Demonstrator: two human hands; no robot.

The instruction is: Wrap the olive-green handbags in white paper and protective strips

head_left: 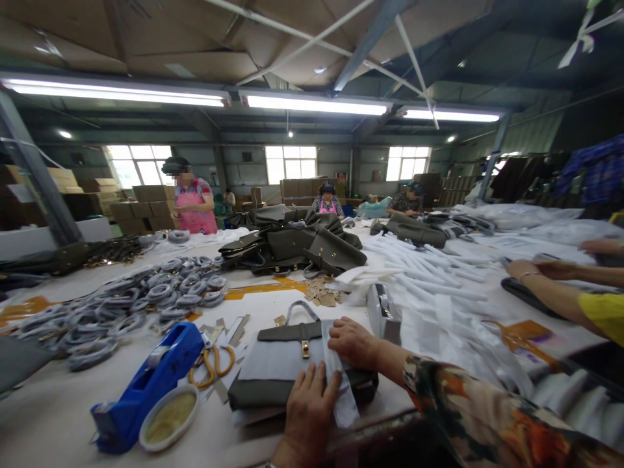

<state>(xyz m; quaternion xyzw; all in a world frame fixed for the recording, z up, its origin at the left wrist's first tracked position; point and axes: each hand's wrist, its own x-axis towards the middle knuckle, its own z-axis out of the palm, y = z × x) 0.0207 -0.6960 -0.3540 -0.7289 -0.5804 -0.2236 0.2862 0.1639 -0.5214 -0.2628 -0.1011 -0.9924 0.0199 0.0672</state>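
A dark olive handbag [253,394] lies on the table in front of me, with a gold clasp [305,349] on its flap and a wrapped handle [303,305] at the top. Pale sheet material [273,359] covers part of its front. My left hand [312,406] rests on the bag's lower front, its fingers spread. At the bag's right side, my right hand [351,341] has its fingers bent over a translucent white strip [345,396]; whether they pinch it is unclear.
Left of the bag are a blue tape dispenser [146,383], yellow-handled scissors [212,367], a white dish [170,417] and wrapped rings [160,292]. Beyond lie piled dark bags [292,240]; white strips [439,305] spread rightward. Another person's arms [550,283] reach in from the right.
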